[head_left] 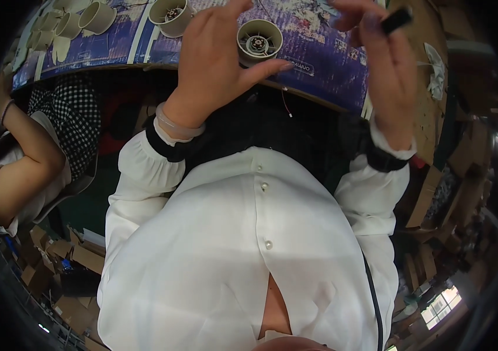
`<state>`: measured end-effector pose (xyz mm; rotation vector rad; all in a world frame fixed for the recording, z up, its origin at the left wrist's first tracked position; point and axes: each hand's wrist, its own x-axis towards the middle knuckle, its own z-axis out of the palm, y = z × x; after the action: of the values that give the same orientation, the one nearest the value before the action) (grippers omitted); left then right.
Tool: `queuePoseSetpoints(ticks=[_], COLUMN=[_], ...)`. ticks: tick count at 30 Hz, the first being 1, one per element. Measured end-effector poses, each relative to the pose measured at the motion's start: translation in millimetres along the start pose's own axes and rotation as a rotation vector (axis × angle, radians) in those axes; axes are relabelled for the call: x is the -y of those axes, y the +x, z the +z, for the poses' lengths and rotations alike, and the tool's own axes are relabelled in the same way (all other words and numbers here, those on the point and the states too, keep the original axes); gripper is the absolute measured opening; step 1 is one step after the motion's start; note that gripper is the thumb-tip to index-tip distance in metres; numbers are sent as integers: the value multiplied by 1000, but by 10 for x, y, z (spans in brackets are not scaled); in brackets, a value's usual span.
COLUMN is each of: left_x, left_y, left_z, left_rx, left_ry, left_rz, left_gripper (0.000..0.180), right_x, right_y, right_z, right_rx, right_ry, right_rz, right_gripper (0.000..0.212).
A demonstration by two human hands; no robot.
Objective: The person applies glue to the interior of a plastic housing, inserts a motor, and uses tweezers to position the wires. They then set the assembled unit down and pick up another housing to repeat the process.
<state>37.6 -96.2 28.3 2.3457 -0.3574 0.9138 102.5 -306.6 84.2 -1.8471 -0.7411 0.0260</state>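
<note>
In the head view, the left hand (211, 67) is spread wide at the top centre, thumb stretched across in front of a round beige cup (277, 43) with a little motor (258, 43) inside; whether they touch, I can't tell! Over at the upper right, the right hand (390, 79), blurred, has its fingers on a small black piece (398, 20). That cup sits near the edge of the blue-covered counter (336, 76), a thin wire (286, 99) dangling below. More cups (98, 19) crowd the upper left, above a seated co-worker (33, 152).
</note>
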Motion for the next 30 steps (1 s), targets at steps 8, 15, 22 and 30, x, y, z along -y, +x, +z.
queuePoseSetpoints(ticks=[8,15,22,30], left_x=[189,184,122,119], left_y=[-163,-166,-221,-183], left_z=[274,238,163,187], left_rx=[16,14,60,62], left_ry=[8,18,-46,-73], left_rz=[154,122,76,-55], left_gripper=[73,71,66,64], right_x=[-269,-211,-234,-324], right_y=[-256,-243,-345,-327], right_z=[127,158,203,173], right_rx=[2,-22,-79,-81], right_ry=[-139,-369,-452,-707], right_rz=[-54,16,-104,-103], right_gripper=[40,31,16,18])
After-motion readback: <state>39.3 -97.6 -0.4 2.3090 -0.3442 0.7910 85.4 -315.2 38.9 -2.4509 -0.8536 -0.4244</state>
